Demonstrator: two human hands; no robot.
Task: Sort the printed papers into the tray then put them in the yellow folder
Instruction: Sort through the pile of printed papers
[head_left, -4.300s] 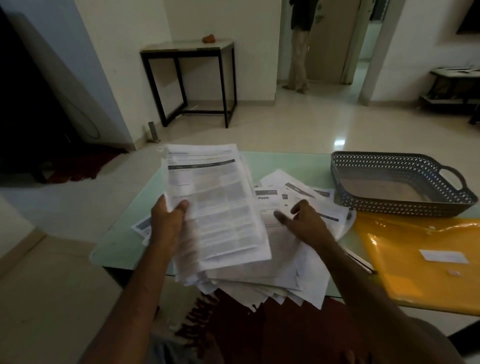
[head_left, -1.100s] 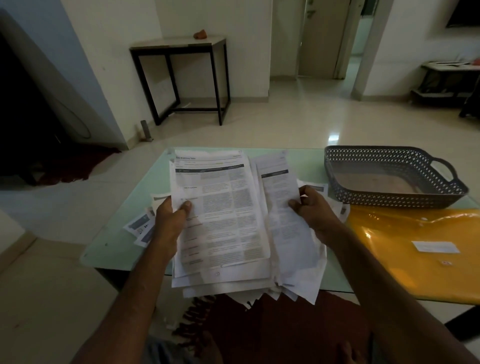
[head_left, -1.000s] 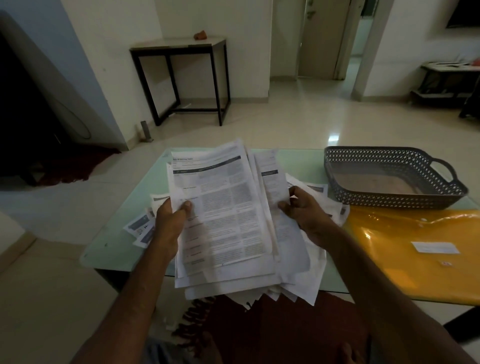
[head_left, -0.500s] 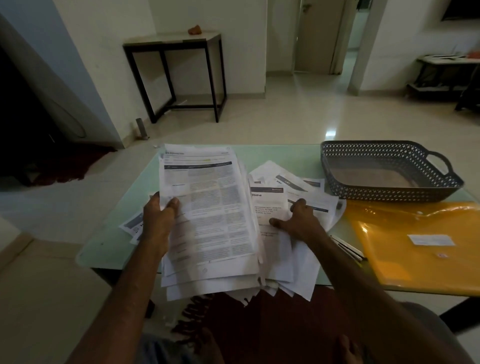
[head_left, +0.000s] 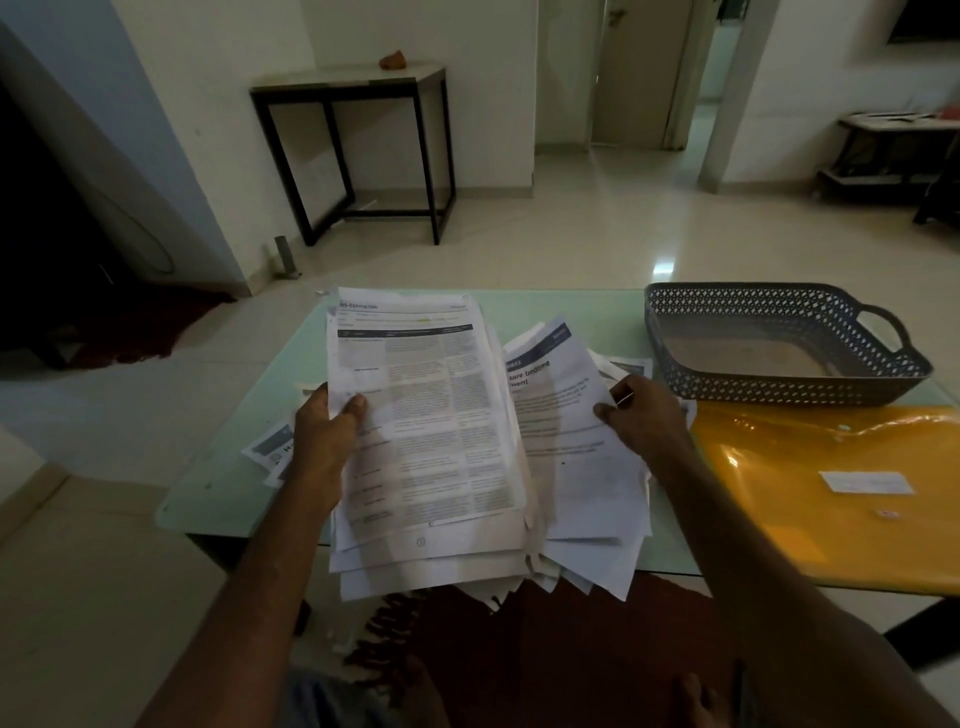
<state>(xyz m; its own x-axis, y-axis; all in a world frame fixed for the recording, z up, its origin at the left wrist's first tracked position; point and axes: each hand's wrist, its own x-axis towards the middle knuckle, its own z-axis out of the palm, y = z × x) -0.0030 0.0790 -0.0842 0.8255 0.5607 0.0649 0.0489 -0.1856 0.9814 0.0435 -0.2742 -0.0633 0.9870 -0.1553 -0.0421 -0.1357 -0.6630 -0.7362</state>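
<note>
Since no sheet was yet seen in the tray, the sorting was judged barely begun. A thick stack of printed papers was held at its left edge by the left grip, thumb on top, its long axis running away from the person. A single sheet beside it was pinched at its right edge by the right grip. The tray lay on the surface to the right and farther off, nearer the right grip, with the yellow folder on its near side.
</note>
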